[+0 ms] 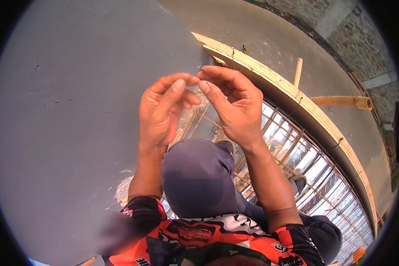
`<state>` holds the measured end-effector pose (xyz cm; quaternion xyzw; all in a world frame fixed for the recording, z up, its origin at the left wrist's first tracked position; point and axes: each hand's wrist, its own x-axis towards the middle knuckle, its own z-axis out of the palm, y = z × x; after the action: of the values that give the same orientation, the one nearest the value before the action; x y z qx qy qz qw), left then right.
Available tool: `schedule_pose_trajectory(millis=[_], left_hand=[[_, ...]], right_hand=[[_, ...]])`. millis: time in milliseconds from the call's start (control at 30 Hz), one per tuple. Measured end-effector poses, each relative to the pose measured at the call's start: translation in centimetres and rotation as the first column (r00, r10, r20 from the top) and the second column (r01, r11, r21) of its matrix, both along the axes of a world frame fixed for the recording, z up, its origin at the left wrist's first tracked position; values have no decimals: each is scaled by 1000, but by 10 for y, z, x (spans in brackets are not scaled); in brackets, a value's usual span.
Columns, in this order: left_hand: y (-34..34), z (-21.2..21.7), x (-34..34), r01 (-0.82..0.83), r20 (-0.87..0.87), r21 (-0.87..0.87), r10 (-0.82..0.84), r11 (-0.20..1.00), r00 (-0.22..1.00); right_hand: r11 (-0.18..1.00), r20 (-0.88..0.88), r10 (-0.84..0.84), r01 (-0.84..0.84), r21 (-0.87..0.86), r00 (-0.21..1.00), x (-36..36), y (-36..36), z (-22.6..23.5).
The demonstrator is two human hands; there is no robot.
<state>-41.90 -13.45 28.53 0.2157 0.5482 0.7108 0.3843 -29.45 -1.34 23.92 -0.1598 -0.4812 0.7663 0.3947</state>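
My left hand (166,106) is raised in front of me, thumb up and fingers loosely curved apart, with nothing visible in it. Facing it, my right hand (237,99) has its fingers bent forward and its thumb apart from them; it too shows nothing held. The fingertips of both hands meet or nearly meet, and I cannot tell whether they touch. Beneath the hands lie a grid of rusty steel bars (292,148) and my bent knee (197,177) in dark trousers.
A smooth grey wall (66,133) fills the left side. On the right, a long wooden formwork board (275,80) with tie wires curves around the bars. Beyond it are a bamboo pole (341,102), an upright stick (298,72), a concrete floor (270,40) and a stone wall (363,44).
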Motion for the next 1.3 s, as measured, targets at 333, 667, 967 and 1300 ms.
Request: schedule_pose_trajectory(millis=[333, 667, 967, 1300], left_hand=[[24, 55, 36, 32, -333, -58, -50, 998, 942], [32, 64, 53, 42, -401, -60, -63, 997, 914], [28, 67, 56, 7, -366, -61, -29, 998, 930], [18, 70, 49, 116, -170, 66, -104, 991, 980]], right_hand=[[936, -176, -230, 267, 229, 957, 17, 18, 32], [817, -185, -326, 375, 437, 927, 30, 27, 36], [803, -218, -358, 418, 424, 908, 28, 21, 30], [986, -277, -153, 165, 20, 948, 37, -2, 43]])
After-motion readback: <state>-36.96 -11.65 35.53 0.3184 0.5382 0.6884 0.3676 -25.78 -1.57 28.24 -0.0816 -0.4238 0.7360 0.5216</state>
